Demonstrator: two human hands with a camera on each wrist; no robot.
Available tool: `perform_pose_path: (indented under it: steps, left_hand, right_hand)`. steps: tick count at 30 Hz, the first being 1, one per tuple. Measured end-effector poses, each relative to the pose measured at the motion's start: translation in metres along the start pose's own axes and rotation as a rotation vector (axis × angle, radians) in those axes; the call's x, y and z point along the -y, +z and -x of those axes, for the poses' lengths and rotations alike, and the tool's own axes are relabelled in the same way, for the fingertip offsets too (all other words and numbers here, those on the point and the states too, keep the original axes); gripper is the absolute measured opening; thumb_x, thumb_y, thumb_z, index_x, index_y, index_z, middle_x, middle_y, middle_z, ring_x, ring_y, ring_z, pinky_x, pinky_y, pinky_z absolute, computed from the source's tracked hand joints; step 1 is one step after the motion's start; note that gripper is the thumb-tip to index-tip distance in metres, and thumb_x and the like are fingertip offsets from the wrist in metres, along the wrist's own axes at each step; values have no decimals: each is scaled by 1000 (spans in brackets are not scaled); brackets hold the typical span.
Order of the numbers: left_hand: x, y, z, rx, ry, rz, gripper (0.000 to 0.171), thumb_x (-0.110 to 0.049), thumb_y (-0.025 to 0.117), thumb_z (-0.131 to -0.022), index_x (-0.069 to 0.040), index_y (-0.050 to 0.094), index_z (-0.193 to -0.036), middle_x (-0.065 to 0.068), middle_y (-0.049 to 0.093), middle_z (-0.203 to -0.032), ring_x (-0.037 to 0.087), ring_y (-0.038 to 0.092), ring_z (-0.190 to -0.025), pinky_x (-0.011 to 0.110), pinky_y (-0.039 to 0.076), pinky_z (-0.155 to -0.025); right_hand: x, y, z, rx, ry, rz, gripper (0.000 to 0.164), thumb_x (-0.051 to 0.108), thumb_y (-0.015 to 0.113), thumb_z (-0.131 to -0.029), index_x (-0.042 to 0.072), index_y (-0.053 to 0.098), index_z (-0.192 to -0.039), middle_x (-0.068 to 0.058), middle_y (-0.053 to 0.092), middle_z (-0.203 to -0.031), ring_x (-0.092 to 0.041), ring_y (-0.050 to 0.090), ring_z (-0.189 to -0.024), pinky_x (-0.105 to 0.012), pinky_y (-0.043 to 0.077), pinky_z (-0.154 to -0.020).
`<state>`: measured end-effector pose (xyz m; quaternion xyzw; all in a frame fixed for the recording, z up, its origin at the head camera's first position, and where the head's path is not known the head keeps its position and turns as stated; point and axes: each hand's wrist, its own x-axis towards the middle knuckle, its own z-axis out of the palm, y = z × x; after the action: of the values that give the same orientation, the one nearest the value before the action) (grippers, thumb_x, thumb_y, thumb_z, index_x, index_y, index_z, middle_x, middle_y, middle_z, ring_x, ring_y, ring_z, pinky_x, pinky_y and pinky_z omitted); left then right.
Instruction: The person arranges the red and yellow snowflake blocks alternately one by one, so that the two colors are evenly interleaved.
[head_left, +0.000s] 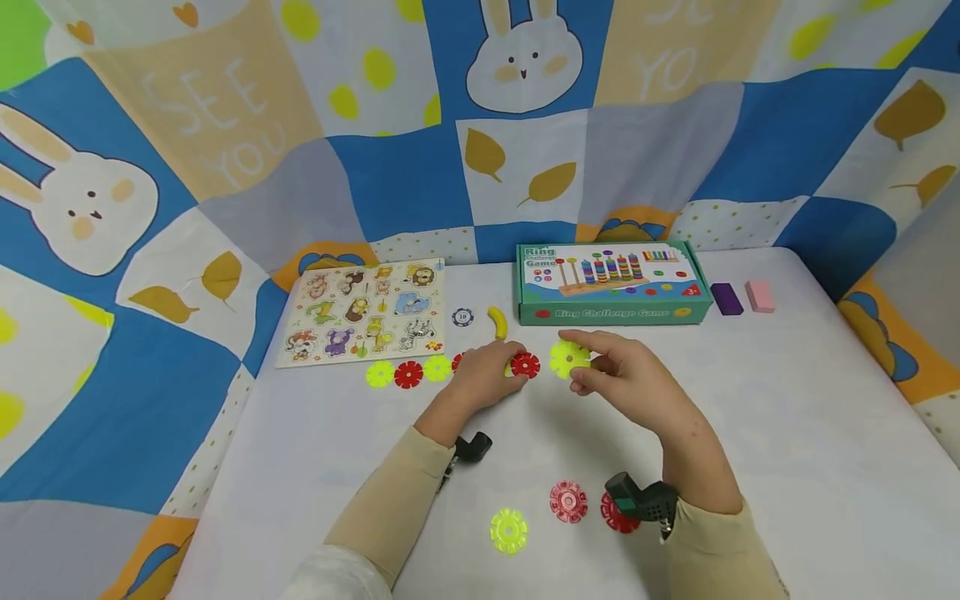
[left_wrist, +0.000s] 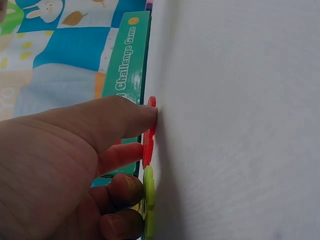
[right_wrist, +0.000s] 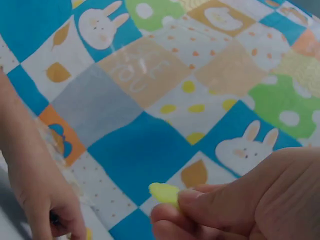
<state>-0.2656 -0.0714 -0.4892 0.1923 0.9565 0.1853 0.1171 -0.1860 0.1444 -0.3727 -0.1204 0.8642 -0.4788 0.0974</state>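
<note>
My right hand (head_left: 637, 385) pinches a yellow-green notched interlocking disc (head_left: 564, 357) between thumb and fingers. In the right wrist view, that disc shows nearly edge-on against the patterned cloth. Beside it, my left hand (head_left: 486, 375) grips a red interlocking disc (head_left: 528, 365) at the right end of a row on the table, thumb and index finger at its edges. The row runs left with alternating colours: yellow-green disc (head_left: 437, 367), red disc (head_left: 408, 374), and another yellow-green disc (head_left: 380, 373). My left hand hides part of the row.
Nearer lie a yellow-green disc (head_left: 509, 531) and two red discs, one (head_left: 568, 502) left of my right wrist's camera. Behind stand an animal puzzle board (head_left: 360, 312), a numbered chip (head_left: 462, 317), a banana-shaped piece (head_left: 497, 322), a green game box (head_left: 615, 312), a purple block (head_left: 726, 298) and a pink block (head_left: 760, 296).
</note>
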Motion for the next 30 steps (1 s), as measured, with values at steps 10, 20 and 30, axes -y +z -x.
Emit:
perform_pose_path:
  steps: [10,20,30]
  left_hand:
    - [2,-4,-2,-5,27,-6,52,-40,65,-86,-20,53,-132,-2,58,-125,17,52,-107,42,40,-93]
    - [1,0,-1,-9,34,20,51,-40,65,-86,-20,53,-132,-1,57,-126,18,52,-111,45,38,-96]
    - [1,1,-1,9,15,28,53,-39,66,-86,-23,51,-134,-2,55,-130,18,51,-114,45,37,-97]
  right_hand:
    - [-50,19,-46,-40,268,-77,56,14,63,-90,16,43,-143,-11,55,-118,-23,61,-90,-38,51,-82]
    - [-86,47,-62,-75,262,169,54,12,67,-87,8,49,-137,-14,59,-112,-25,55,-91,-34,50,-77]
    - [-93,54,-61,-158,234,288,45,18,74,-81,2,62,-122,-11,52,-96,-25,47,-87,-38,46,-76]
